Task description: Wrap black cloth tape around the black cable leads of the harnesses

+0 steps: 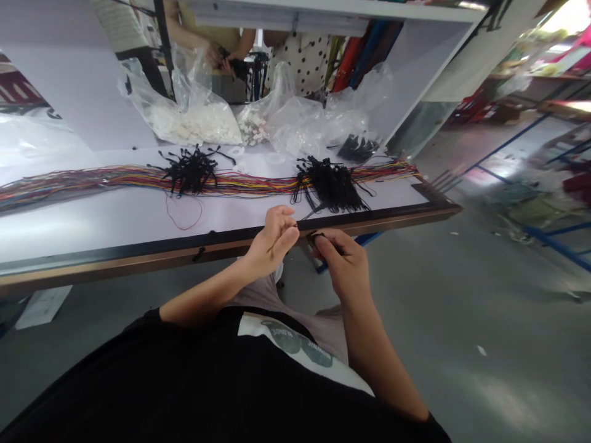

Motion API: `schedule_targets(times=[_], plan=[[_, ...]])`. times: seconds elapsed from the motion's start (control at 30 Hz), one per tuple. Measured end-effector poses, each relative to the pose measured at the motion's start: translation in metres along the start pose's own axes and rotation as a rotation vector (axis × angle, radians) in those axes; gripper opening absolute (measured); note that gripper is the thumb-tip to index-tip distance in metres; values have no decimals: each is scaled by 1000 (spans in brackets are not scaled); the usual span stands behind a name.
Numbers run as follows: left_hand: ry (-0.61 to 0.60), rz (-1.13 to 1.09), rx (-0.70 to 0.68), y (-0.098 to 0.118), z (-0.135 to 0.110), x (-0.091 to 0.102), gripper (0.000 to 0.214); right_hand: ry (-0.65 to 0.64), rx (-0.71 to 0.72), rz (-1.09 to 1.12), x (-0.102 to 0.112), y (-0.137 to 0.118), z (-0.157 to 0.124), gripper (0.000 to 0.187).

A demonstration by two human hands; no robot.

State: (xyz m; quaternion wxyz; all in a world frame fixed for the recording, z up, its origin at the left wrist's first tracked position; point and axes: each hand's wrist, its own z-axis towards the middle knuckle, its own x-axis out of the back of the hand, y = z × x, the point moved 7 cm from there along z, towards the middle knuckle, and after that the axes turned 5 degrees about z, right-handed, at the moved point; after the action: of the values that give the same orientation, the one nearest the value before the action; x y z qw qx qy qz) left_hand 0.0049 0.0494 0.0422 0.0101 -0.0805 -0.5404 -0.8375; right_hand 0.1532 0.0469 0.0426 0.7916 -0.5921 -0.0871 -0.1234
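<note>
My left hand [273,241] is just over the table's front edge, thumb and fingers pinched on the dark end of a thin black cord. To its right, my right hand [345,261] is closed on a small black piece [317,235], mostly hidden by the fingers. A narrow gap separates the two hands. Beyond them on the white tabletop [249,212] lies a heap of black looped cords [331,184]. Another heap of black cords [191,171] sits farther left. Both heaps rest on a long bundle of coloured strings [258,183], red, yellow and dark.
Clear plastic bags of small white pieces [194,123] stand along the back under a shelf [332,7]. A bag of black pieces [357,149] lies at back right. Two people stand behind the shelf opening. A dark border [152,248] edges the table.
</note>
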Motion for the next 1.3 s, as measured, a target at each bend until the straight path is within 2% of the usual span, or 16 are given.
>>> schedule_targets(times=[0.1, 0.27, 0.5, 0.7, 0.83, 0.9, 1.0, 1.1, 1.2, 1.3], plan=[[6, 67, -30, 3, 0, -2, 14, 22, 9, 64, -7, -13, -8, 14], [6, 82, -54, 2, -2, -5, 11, 52, 31, 16, -12, -25, -10, 14], [-14, 52, -24, -3, -4, -5, 11, 37, 75, -65, -12, -28, -7, 18], [-6, -27, -19, 2, -4, -4, 9, 26, 102, -93, -13, -26, -9, 21], [7, -184, 109, -5, -3, -6, 11, 2, 211, -272, -15, -29, -8, 22], [24, -294, 193, -10, -2, -7, 13, -32, 311, -441, -17, -33, -8, 22], [17, -448, 306, -16, -2, -12, 16, -103, 479, -661, -21, -40, -11, 31], [-20, -550, 402, -19, -3, -16, 19, -83, 614, -801, -22, -47, -15, 35], [-90, -612, 494, -24, -5, -21, 21, -2, 691, -836, -23, -49, -17, 35], [-237, -731, 622, -32, -8, -31, 24, 24, 756, -744, -26, -43, -14, 35]])
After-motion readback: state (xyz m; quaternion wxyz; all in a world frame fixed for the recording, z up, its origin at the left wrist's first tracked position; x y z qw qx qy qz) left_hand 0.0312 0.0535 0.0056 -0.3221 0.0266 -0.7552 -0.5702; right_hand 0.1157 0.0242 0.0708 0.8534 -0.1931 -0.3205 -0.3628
